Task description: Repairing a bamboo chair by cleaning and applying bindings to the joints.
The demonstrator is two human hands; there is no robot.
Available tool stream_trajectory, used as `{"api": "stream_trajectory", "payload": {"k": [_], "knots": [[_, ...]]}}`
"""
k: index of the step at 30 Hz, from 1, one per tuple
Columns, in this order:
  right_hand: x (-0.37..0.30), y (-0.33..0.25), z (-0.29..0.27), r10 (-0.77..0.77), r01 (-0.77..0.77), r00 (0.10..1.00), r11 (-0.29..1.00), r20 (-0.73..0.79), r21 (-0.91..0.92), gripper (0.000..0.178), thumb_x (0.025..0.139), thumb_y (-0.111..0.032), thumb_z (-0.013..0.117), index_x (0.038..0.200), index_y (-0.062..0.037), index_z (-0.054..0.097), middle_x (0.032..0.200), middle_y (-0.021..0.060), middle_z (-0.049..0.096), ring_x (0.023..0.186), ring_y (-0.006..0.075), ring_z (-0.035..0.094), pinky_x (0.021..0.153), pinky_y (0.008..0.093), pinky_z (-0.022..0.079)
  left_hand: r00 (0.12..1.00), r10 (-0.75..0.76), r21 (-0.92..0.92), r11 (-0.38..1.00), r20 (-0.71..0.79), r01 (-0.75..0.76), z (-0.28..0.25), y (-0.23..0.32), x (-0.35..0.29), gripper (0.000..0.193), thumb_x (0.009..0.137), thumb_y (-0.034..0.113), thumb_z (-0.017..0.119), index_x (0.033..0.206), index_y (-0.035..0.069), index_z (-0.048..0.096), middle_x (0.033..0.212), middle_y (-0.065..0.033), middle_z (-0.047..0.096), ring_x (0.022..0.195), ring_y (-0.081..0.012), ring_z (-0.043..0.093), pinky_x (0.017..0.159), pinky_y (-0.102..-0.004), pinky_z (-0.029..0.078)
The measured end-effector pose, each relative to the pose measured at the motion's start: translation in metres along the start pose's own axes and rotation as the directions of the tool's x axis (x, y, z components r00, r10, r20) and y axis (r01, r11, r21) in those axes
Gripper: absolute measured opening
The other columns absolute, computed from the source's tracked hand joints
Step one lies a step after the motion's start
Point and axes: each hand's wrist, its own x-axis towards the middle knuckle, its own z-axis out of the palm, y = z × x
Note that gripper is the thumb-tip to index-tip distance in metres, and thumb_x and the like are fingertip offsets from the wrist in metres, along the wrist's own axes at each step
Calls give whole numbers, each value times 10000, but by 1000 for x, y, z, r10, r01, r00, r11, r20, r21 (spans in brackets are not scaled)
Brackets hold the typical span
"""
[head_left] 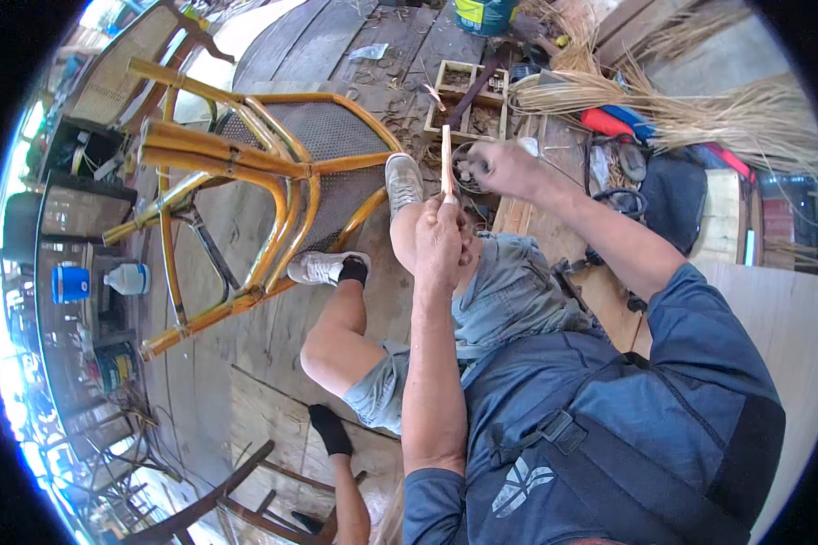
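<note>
Above my right knee, my left hand (440, 238) is closed around a pale wooden stick (447, 163), whose free end points away from me. Just to the right of the stick, my right hand (513, 171) is raised with its fingers curled in. Whatever those fingers hold, if anything, I cannot make out. A rattan chair (309, 191) with a woven mesh panel lies tipped over to the left of my hands, its near edge by my shoes. Beyond the stick, a divided wooden box (468, 100) with small bits inside sits on the plank floor.
Bundles of cane strands (700, 109) spread across the far right, near a black bag (673, 207). A teal bucket (483, 16) stands at the back. Another person's leg in a black sock (329, 431) and a dark wooden frame (245, 500) are at lower left.
</note>
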Motion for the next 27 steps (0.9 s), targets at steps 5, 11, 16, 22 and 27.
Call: {"api": "stream_trajectory", "payload": {"k": [5,11,16,22,27], "knots": [[-5,-24,11,-163,160,980,986,115,38,161,745,-191,563,792,-37,564,720,210,600,720,390,598,634,479,469,976,196,366,919,-99,-147,5,-5,13,254,899,217,423,785,15,526,595,-83,511,485,-178,489,425,-314,390],[45,59,0,476,-422,870,854,130,-303,194,733,-124,515,806,15,630,792,227,634,730,360,632,672,439,504,871,474,801,466,132,-375,1,-32,13,282,899,192,435,837,-64,537,680,-200,568,645,-299,585,583,-399,450],[52,111,-38,399,-397,917,907,-15,-139,236,732,-160,544,884,-14,652,793,195,648,740,320,641,695,413,502,987,142,137,982,-75,-131,-7,-23,13,248,929,261,452,836,36,498,601,-22,461,478,-118,437,428,-271,361],[30,-5,-1,-20,19,999,1000,43,20,167,754,-197,580,854,-82,649,708,147,641,645,300,633,640,414,507,995,34,81,996,-92,-27,-13,-19,13,286,932,361,460,876,81,482,571,11,405,369,-69,353,308,-226,274],[45,3,30,19,7,976,993,219,-115,123,731,-157,580,809,-70,621,738,164,634,683,330,628,649,443,487,985,133,255,962,-111,-101,-14,-15,18,311,951,263,437,776,8,471,571,-10,442,476,-122,428,433,-287,343]]}}
